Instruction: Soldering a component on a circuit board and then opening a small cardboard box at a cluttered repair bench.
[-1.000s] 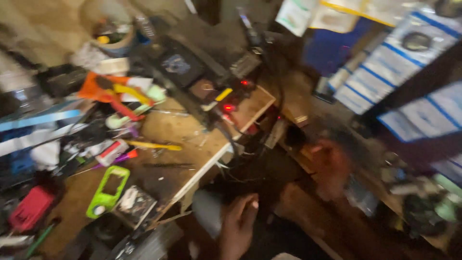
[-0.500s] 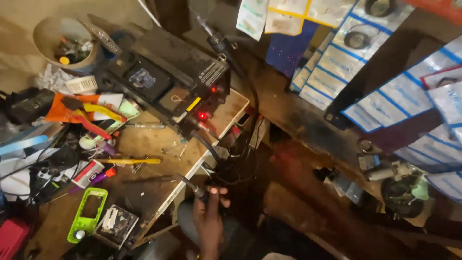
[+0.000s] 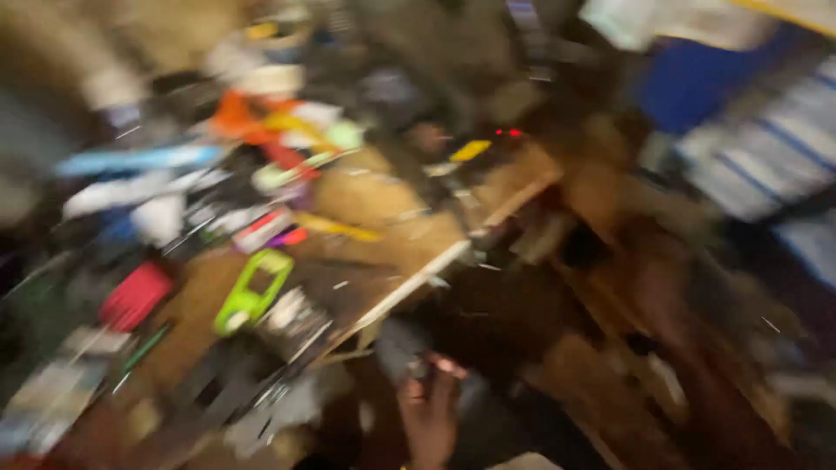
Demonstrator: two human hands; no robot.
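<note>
Blurrily, one hand (image 3: 428,409) below wooden bench edge (image 3: 418,278), grip and held thing's axis unclear

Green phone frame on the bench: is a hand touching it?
No. The green phone frame lies alone on the wooden bench, well apart from the one hand in view.

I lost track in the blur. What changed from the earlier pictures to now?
The view swung and blurred, so the bench sits a little further right in the picture. One hand is still low at the bench's front edge; what it holds cannot be told. The green frame, red case and lit black box kept their places.
</note>
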